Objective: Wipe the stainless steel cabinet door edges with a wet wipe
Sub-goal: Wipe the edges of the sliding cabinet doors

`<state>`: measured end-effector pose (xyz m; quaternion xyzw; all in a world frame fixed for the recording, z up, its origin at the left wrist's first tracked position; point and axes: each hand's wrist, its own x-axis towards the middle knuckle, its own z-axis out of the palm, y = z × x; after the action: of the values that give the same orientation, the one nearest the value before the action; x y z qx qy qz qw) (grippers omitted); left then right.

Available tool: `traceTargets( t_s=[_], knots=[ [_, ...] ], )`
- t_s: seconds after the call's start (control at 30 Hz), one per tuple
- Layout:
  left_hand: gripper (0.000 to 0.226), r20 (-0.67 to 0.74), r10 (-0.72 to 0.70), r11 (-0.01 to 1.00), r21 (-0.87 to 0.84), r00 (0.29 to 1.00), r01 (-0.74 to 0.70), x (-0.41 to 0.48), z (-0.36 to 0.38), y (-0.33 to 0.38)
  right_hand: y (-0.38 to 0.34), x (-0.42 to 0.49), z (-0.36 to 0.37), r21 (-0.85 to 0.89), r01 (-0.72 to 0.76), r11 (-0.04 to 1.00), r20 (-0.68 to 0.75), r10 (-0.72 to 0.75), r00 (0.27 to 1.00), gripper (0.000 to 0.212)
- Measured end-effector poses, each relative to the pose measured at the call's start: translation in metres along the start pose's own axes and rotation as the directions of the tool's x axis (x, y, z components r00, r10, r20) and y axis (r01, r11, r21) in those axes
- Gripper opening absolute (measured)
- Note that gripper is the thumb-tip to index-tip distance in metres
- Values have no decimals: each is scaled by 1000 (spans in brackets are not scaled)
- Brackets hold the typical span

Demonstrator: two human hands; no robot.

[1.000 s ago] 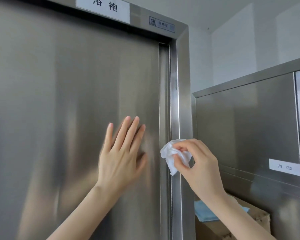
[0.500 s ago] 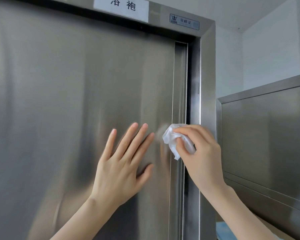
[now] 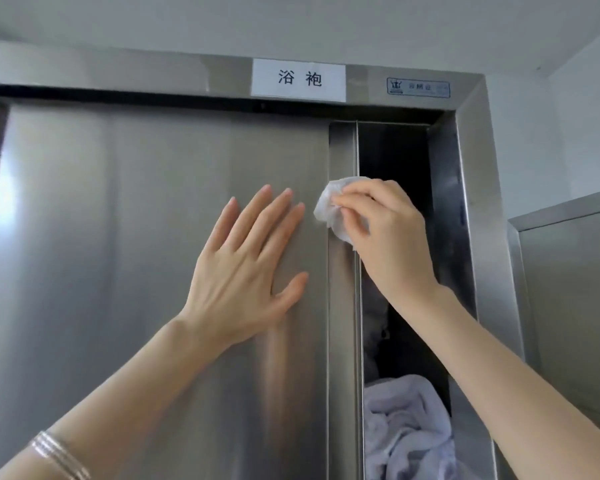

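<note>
A tall stainless steel cabinet door [image 3: 136, 237] fills the left and middle of the view. Its right edge strip [image 3: 342, 306] runs top to bottom beside a dark gap into the cabinet. My left hand [image 3: 246, 271] lies flat on the door face with fingers spread, just left of the edge. My right hand [image 3: 385, 233] pinches a crumpled white wet wipe [image 3: 329, 209] and holds it against the door edge, at about the height of my left fingertips.
The cabinet frame [image 3: 475, 202] stands right of the gap, with a white label [image 3: 298, 79] on the top rail. White cloth [image 3: 406, 427] shows inside the gap, low down. A lower steel cabinet [image 3: 568, 289] stands at the far right.
The door has slid left, opening a dark gap at its right edge. Both hands sit higher on the door, and the wipe has moved up along the edge. The camera tilted upward.
</note>
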<state>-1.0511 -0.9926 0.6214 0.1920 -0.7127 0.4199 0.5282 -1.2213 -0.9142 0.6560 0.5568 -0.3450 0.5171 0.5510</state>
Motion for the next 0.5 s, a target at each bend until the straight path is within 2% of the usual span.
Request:
traceTargets(
  t_s=[0.13,0.27,0.33,0.4,0.5],
  knots=[
    [76,58,8,999,31,998,-10,29,0,-25,-1,11,14,63,19,998,124,-26,992,10],
    [75,22,17,999,47,1000,-18,23,3,-34,-3,43,24,7,125,992,33,-125,992,12],
    [74,15,22,999,42,1000,-23,22,3,-37,-4,61,29,-67,98,993,15,-97,995,11],
    [74,10,23,999,38,1000,-23,21,3,-38,-4,63,32,-71,100,992,-10,-101,995,13],
    [74,-11,25,999,37,1000,-25,21,4,-39,-1,53,31,-78,181,980,19,-180,984,14]
  ],
)
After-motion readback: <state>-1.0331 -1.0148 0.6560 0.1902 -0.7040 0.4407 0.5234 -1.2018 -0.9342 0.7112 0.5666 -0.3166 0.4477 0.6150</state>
